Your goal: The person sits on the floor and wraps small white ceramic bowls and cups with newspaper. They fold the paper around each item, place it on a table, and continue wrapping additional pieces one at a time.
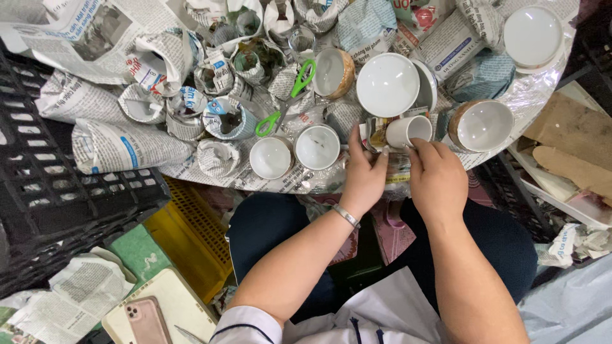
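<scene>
My left hand (363, 175) and my right hand (437, 178) rest side by side at the near edge of a newspaper-covered table (548, 83). Both hands pinch a sheet of printed paper (377, 130) that wraps around a small white cup (408, 130) lying on its side. A metal bangle sits on my left wrist. Two small white cups (271, 157) (317, 146) stand upright just left of my left hand. A white bowl (387, 85) lies upside down behind the cup.
Green-handled scissors (287, 99) lie among several paper-wrapped cups. Brown-rimmed bowls (482, 125) (334, 72) and a white dish (532, 36) sit around. A black crate (44, 191) stands left, a yellow crate (191, 232) below it, and a phone (148, 320) near my lap.
</scene>
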